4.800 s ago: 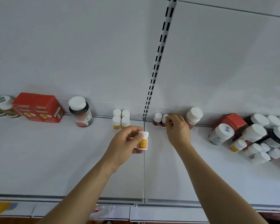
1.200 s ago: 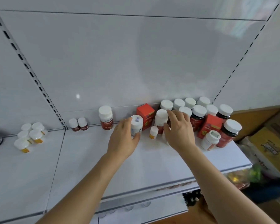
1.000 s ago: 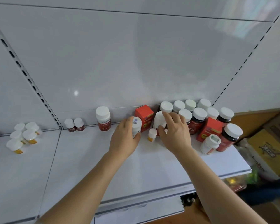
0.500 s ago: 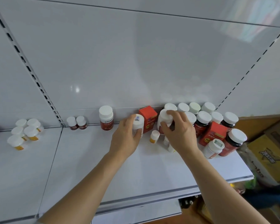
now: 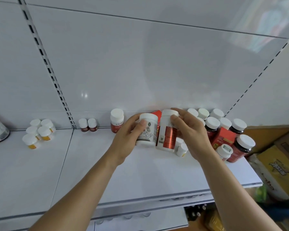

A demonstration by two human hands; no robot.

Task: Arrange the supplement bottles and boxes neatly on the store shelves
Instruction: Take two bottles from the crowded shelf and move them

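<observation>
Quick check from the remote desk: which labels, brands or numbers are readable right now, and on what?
None can be read for certain.
White bottle in left hand: small print, blurred.
Red-labelled bottle in right hand: print and code patch, too small.
Cardboard box at right: stylised dark lettering, not decipherable.
Shelf bottles' labels: blurred.

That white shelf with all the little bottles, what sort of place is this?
Most likely a shop or pharmacy aisle being stocked. The white shelf hangs on slotted metal uprights, capped supplement bottles and red boxes crowd its back, and cardboard cartons sit beside it.
</observation>
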